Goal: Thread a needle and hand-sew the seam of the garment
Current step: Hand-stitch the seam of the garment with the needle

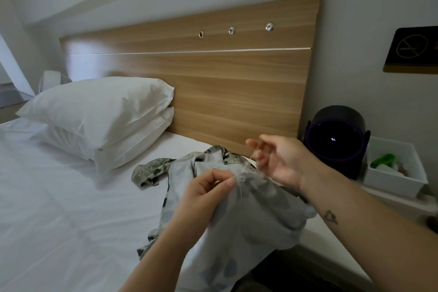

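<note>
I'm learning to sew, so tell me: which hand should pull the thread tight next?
Probably the right hand. It holds the thread that rises from the garment, and there is free space above it. The left hand is busy pinching the garment at the seam.

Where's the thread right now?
Head view, right of centre: the thread runs from the garment edge pinched by the left hand up to the right hand.
</note>
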`<state>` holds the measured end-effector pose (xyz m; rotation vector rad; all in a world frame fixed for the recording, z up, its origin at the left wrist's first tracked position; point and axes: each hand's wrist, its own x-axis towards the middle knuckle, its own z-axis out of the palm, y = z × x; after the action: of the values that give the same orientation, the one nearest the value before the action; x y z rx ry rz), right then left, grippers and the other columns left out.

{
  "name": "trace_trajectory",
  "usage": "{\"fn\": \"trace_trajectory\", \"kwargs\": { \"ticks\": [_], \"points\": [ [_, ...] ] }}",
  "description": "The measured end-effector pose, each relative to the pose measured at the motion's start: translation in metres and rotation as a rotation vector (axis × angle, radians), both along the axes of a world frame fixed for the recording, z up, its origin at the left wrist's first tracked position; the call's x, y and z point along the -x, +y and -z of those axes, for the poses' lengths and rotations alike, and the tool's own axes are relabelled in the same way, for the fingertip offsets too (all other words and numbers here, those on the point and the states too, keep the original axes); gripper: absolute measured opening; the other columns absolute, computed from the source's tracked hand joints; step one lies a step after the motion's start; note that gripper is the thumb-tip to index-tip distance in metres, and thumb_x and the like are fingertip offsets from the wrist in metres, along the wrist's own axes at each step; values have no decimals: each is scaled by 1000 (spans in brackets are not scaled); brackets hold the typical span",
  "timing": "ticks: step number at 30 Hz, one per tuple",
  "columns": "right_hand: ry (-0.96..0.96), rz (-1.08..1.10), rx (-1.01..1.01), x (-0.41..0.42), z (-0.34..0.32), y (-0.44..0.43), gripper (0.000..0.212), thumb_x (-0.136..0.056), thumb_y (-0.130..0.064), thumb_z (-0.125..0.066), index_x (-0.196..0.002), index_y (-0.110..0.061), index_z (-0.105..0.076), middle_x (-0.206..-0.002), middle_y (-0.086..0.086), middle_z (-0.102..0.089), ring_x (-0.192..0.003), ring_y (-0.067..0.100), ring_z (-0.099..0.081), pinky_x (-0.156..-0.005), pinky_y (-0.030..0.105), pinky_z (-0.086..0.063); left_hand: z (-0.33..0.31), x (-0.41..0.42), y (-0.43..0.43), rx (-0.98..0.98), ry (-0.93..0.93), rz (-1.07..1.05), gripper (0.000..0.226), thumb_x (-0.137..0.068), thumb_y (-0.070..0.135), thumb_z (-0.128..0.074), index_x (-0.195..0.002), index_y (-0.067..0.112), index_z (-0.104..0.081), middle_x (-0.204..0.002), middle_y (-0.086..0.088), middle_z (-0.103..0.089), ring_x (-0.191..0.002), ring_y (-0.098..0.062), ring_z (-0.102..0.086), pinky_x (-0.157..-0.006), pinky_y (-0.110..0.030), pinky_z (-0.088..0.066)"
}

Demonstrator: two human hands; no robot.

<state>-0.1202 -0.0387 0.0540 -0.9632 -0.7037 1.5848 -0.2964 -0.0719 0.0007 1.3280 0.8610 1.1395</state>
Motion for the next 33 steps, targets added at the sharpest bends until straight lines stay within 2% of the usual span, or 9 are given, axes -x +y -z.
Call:
{"fn": "trace_trajectory", "kwargs": {
  "ticks": [2,4,7,10,12,14,21,27,33],
  "points": [
    [190,127,40,-9,0,5,24,-102,-11,-34,-92,1,-52,-66,12,-68,-59,22,-69,-52,29,-56,1,1,1,23,-39,42,10,-72,20,-68,-62,21,-69,-89,7,-71,-84,-8,-66,-71,-20,-50],
    [74,205,-57,-14,5,10,17,-103,-11,-33,-96,-4,-47,-66,11,-68,-79,30,-70,-76,43,-58,2,2,2,43,-82,85,9,-68,20,-71,-60,20,-67,-92,6,-70,-86,-9,-65,-73,-22,-51],
    [-529,249,-326,-18,20,13,15,-103,-15,-35,-95,-12,-48,-70,6,-69,-86,15,-64,-93,32,-49,0,0,3,45,-110,72,10,-57,26,-71,-57,20,-63,-96,7,-68,-91,-11,-61,-82,-28,-45],
    [-1116,211,-605,-28,39,16,14,-101,-17,-39,-90,-18,-48,-72,-2,-66,-72,11,-58,-70,15,-41,-3,-5,2,31,-150,83,9,-55,24,-69,-55,20,-61,-100,5,-69,-96,-11,-64,-80,-26,-48],
    [-1420,188,-734,-37,55,18,12,-99,-13,-42,-89,-16,-49,-76,-6,-57,-81,14,-54,-89,28,-40,-7,-8,1,34,-227,125,10,-61,14,-66,-54,18,-61,-102,0,-72,-97,-13,-67,-76,-24,-53],
    [-1618,202,-756,-44,66,20,10,-96,-10,-46,-90,-10,-54,-85,-1,-54,-91,21,-51,-113,44,-21,-10,-10,0,53,-326,153,20,-69,4,-56,-53,16,-60,-104,-6,-72,-99,-17,-69,-74,-26,-56],
    [-1860,502,-684,-66,74,22,8,-94,-10,-51,-89,-8,-58,-77,9,-56,-83,26,-54,-112,60,-10,-8,-6,12,28,-478,-97,24,-66,-1,-65,-53,17,-57,-122,2,-67,-118,-12,-59,-100,-37,-44],
    [-2028,554,-444,-97,74,23,13,-96,-13,-47,-99,-10,-59,-84,10,-57,-91,28,-54,-112,60,1,-4,11,25,-59,-382,-302,29,-76,11,-60,-51,25,-62,-118,18,-66,-110,4,-58,-88,-25,-41],
    [-2095,605,-307,-121,76,21,13,-96,-12,-46,-96,-10,-58,-78,12,-58,-94,32,-55,-110,63,1,-2,20,33,-73,-379,-387,31,-92,-2,-48,-68,13,-60,-120,12,-66,-105,4,-62,-91,-26,-42]
  ]
}}
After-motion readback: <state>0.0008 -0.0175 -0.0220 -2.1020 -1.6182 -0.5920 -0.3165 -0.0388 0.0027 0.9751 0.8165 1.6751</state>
